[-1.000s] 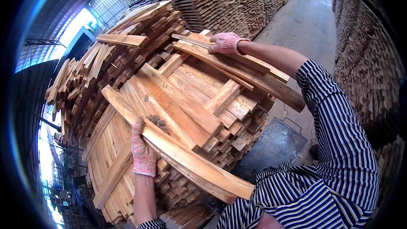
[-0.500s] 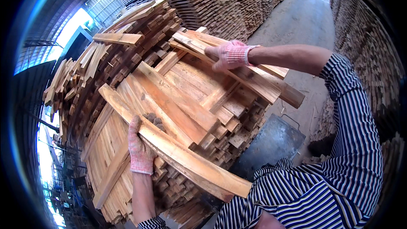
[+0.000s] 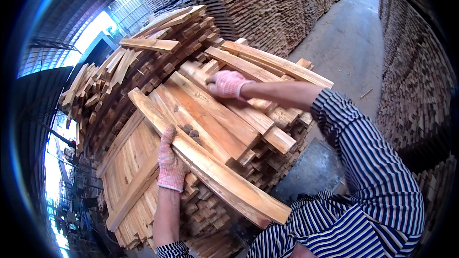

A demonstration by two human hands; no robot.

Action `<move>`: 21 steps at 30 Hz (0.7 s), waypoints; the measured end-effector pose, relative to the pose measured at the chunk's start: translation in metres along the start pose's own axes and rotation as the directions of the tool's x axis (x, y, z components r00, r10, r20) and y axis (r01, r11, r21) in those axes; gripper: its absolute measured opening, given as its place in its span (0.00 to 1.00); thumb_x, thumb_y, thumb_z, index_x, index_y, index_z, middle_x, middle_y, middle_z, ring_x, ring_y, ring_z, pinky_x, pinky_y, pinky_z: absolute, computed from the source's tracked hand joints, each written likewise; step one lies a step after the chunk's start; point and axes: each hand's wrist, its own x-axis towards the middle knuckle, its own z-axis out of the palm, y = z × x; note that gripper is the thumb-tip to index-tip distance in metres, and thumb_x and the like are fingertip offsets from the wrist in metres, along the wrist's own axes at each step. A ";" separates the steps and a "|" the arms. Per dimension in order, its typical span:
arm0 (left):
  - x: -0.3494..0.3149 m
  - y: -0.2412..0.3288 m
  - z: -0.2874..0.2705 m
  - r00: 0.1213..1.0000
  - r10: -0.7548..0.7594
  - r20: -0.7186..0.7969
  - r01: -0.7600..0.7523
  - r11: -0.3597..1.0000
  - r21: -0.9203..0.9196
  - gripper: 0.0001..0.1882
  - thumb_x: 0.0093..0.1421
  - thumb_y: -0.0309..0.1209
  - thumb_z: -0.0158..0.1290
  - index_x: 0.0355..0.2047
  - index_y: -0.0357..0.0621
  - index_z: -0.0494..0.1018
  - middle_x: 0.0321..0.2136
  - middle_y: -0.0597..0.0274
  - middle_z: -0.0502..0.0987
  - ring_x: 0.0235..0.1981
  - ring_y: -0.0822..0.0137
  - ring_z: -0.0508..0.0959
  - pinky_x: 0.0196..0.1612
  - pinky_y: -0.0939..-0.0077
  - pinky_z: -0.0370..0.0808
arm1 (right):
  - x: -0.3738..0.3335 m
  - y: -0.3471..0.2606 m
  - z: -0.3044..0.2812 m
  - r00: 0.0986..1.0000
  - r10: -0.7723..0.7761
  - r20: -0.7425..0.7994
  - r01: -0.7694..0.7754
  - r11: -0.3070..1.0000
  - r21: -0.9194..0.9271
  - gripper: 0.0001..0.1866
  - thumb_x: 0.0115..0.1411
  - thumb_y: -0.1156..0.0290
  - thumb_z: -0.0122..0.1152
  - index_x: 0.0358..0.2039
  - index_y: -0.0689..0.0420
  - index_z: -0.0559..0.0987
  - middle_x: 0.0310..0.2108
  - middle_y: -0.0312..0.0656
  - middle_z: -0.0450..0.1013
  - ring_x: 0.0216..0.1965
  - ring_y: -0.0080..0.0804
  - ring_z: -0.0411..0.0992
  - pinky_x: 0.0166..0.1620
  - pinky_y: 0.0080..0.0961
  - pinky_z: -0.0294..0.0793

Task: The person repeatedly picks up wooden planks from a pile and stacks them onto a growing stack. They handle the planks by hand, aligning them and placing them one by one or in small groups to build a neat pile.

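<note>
My left hand (image 3: 172, 165), in a pinkish knit glove, is closed around the edge of a long wooden plank (image 3: 217, 167) that slants from the upper left toward my body. My right hand (image 3: 227, 85), gloved alike and slightly blurred, curls over another wooden plank (image 3: 251, 117) on the stack, its fingertips partly hidden. Between the two lies a wide orange-brown board (image 3: 217, 114). Several small dark brown lumps (image 3: 191, 133) rest beside the plank in my left hand. More loose planks (image 3: 282, 64) lie to the right of my right hand.
A tall, uneven wood pile (image 3: 191, 43) rises behind the stack. At the lower left lies a layer of boards with a crosspiece (image 3: 134, 191). A grey metal surface (image 3: 311, 169) stands near my body. Stacked timber walls (image 3: 411, 67) flank the concrete aisle (image 3: 349, 28).
My right hand has moved left and toward me, bringing a plank over beside the orange-brown board. My left hand keeps its grip on its plank; the view has shifted slightly.
</note>
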 end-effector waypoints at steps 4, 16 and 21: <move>-0.007 0.002 -0.004 0.998 0.055 -0.017 -0.054 0.998 0.039 0.24 0.61 0.42 0.59 0.47 0.34 0.70 0.40 0.49 0.77 0.41 0.52 0.79 0.45 0.55 0.79 | 0.002 0.001 -0.004 1.000 0.010 0.004 -0.009 0.996 -0.088 0.23 0.61 0.60 0.44 0.43 0.63 0.81 0.40 0.56 0.78 0.44 0.52 0.78 0.48 0.43 0.75; 0.002 -0.002 0.000 1.000 -0.001 0.013 0.002 1.000 -0.029 0.25 0.60 0.45 0.61 0.45 0.35 0.72 0.38 0.49 0.79 0.39 0.53 0.80 0.44 0.56 0.81 | 0.002 0.053 -0.004 0.997 -0.019 0.079 0.023 0.998 -0.053 0.24 0.63 0.53 0.49 0.55 0.52 0.71 0.44 0.52 0.76 0.45 0.49 0.77 0.47 0.43 0.74; -0.007 -0.002 0.000 0.994 0.053 -0.100 -0.061 0.995 -0.078 0.23 0.60 0.42 0.61 0.44 0.34 0.71 0.38 0.48 0.77 0.37 0.53 0.80 0.42 0.58 0.82 | 0.014 0.059 -0.030 0.963 -0.097 0.250 0.082 0.994 0.072 0.24 0.62 0.53 0.42 0.46 0.58 0.76 0.37 0.53 0.77 0.35 0.45 0.79 0.43 0.40 0.76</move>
